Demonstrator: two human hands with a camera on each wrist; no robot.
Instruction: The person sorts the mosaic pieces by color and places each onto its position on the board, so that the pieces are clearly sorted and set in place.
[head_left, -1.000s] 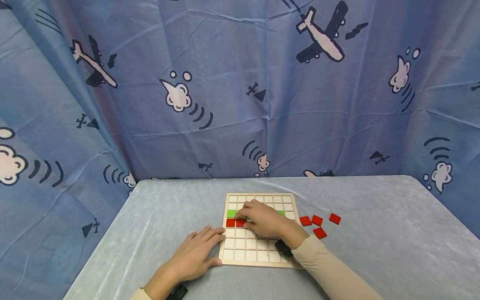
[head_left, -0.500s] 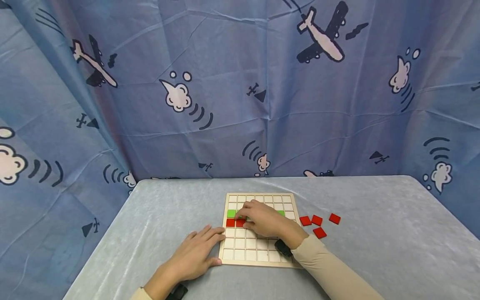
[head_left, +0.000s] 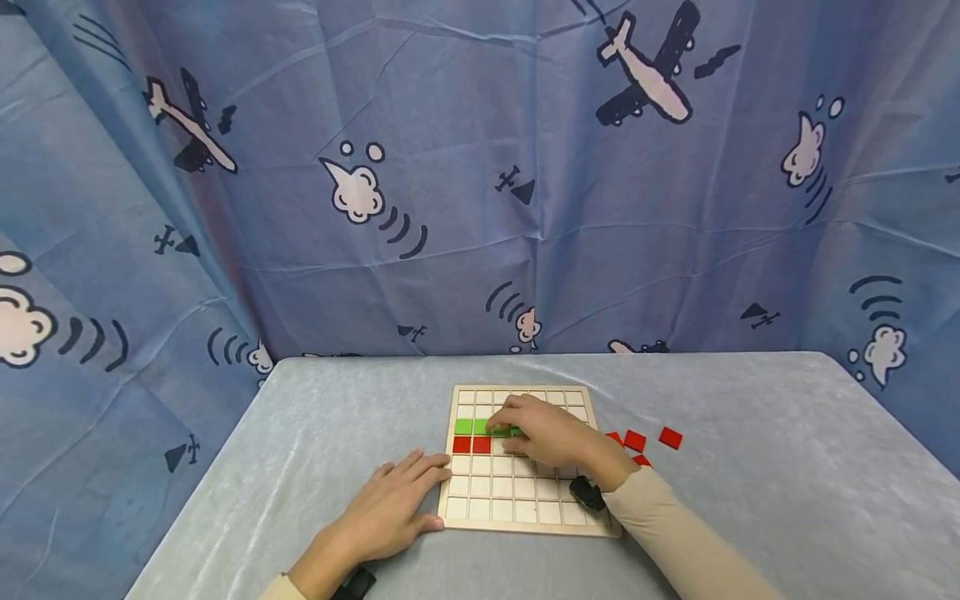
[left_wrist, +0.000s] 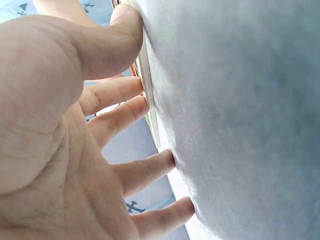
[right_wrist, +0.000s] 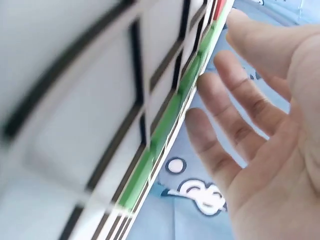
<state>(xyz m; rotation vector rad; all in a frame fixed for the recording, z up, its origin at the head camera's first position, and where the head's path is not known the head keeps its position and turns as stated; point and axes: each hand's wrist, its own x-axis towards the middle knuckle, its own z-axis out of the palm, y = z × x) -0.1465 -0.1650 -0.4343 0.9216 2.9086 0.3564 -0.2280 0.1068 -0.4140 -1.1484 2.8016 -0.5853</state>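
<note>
The right hand (head_left: 551, 432) was over the board (head_left: 480, 508), its fingers loosely bent and the thumb apart from them, with nothing seen between; whether the fingertips touched the surface could not be told. Under and beside them ran a row of green tiles (head_left: 463, 427), left to right across the board. Just on the near side of that row, at its left end, sat two red tiles (head_left: 472, 445) side by side in their squares. The left hand (head_left: 393, 510), fingers spread and not gripping, touched the board's left edge. Off the board's right side, on the desk (head_left: 787, 467), lay some loose red tiles (head_left: 671, 437), a few partly hidden by the right forearm. That seemed the relation that mattered: square, with no long axis, they lay rightward of the right hand, much nearer to it than to the left. A patterned blue curtain (head_left: 450, 167) hung behind the desk.
</note>
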